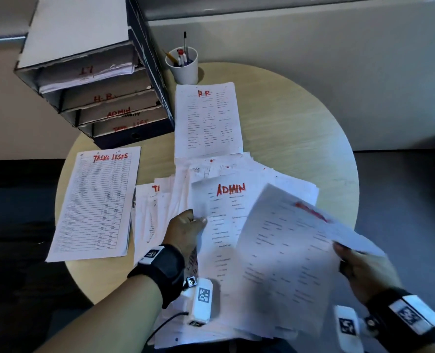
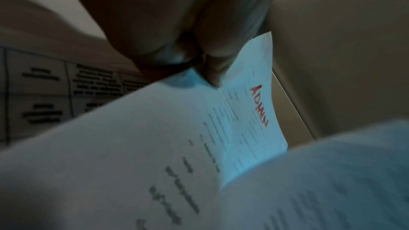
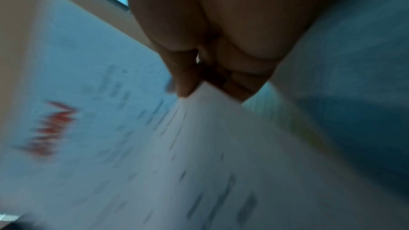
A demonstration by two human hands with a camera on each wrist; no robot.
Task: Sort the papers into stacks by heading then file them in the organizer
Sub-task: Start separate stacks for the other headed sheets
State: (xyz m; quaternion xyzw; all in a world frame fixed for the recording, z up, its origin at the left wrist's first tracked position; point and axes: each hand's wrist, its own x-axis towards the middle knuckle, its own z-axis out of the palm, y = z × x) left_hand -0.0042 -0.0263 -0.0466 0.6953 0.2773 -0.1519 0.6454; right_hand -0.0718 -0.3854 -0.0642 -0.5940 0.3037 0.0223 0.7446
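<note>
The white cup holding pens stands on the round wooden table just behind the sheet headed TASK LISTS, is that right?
Not quite. The white cup holding pens does stand on the round wooden table, but the white printed sheet just in front of it is headed H.R, not TASK LISTS. The head view shows this; the TASK LISTS sheet lies at the table's left edge.

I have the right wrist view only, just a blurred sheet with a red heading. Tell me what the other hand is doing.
Observer: The left hand pinches the edge of a sheet headed ADMIN on top of the unsorted pile.
Operator: Report which stacks are already laid out.
Observer: A TASK LISTS stack lies left of the pile, an H.R stack behind it.
Operator: Locate the organizer.
Observer: The organizer stands at the table's back left, its trays marked H.R, ADMIN and others in red.
Operator: Read my sheet's heading.
Observer: Too blurred in every view; the right hand holds the sheet lifted above the pile.
</note>
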